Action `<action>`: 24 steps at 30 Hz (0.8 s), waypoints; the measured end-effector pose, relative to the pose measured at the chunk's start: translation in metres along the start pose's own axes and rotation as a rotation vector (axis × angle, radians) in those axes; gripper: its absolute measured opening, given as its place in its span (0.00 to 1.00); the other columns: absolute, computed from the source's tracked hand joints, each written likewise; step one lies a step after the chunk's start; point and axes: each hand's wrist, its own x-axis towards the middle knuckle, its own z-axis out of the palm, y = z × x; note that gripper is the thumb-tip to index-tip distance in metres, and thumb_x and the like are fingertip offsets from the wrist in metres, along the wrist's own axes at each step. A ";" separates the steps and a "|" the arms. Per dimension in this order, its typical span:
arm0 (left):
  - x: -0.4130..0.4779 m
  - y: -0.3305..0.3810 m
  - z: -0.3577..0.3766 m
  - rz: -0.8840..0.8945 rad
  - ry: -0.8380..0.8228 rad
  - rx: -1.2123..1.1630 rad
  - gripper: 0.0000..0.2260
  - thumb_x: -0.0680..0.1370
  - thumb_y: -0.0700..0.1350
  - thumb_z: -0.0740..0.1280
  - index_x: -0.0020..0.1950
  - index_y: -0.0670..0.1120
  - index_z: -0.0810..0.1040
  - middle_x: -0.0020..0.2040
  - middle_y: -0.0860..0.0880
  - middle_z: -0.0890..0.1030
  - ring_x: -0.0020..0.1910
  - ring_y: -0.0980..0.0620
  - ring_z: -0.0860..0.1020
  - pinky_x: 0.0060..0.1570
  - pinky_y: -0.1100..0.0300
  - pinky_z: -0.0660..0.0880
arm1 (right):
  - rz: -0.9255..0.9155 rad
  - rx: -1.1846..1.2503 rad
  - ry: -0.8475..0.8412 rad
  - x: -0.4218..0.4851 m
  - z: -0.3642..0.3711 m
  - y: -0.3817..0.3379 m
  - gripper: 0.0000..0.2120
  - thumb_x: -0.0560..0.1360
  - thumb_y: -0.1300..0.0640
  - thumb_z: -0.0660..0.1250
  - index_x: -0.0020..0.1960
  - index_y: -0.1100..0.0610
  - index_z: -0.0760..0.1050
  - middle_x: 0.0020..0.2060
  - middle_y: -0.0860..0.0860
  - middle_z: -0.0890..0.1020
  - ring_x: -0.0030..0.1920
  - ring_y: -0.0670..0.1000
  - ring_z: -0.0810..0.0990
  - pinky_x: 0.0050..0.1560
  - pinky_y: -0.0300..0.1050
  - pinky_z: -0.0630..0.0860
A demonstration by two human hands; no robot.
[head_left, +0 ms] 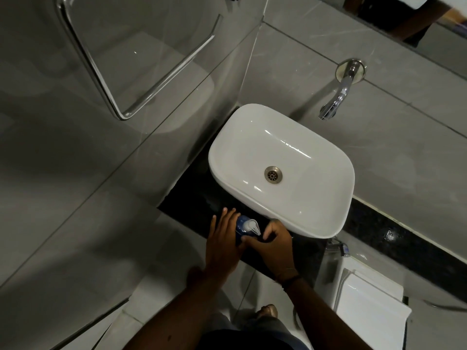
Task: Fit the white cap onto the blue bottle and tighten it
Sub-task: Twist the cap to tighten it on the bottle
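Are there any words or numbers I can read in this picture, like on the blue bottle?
None: no word, number or sign can be read anywhere in this picture.
blue bottle: mostly covered by the left hand and right hand; no label shows.
white cap: plain, no writing visible.
white sink and tap: no brand mark can be made out.

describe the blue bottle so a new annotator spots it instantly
Start at the white basin on the black counter. Just in front of its near edge, two hands meet: the left hand and right hand flank a small blue bottle. It is the only blue item on the counter, topped by a white pointed cap.
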 end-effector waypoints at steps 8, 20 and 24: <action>0.001 0.006 -0.003 -0.024 0.010 0.006 0.36 0.78 0.68 0.50 0.73 0.42 0.73 0.73 0.44 0.75 0.78 0.45 0.65 0.77 0.40 0.59 | -0.029 -0.044 -0.149 0.011 0.006 -0.014 0.19 0.72 0.62 0.78 0.62 0.57 0.85 0.56 0.52 0.87 0.58 0.51 0.85 0.65 0.57 0.81; 0.001 0.006 -0.004 -0.023 -0.006 -0.009 0.42 0.77 0.72 0.45 0.74 0.42 0.71 0.74 0.45 0.74 0.79 0.46 0.63 0.78 0.40 0.58 | 0.023 -0.061 -0.146 0.009 0.007 -0.026 0.27 0.65 0.61 0.82 0.63 0.51 0.84 0.54 0.48 0.85 0.57 0.50 0.85 0.64 0.52 0.82; 0.002 0.006 -0.005 -0.046 -0.024 0.001 0.44 0.73 0.75 0.49 0.75 0.43 0.69 0.76 0.47 0.72 0.80 0.49 0.60 0.79 0.43 0.53 | -0.119 -0.178 -0.413 0.021 -0.023 -0.025 0.43 0.66 0.61 0.80 0.77 0.42 0.71 0.59 0.40 0.81 0.56 0.47 0.82 0.63 0.43 0.81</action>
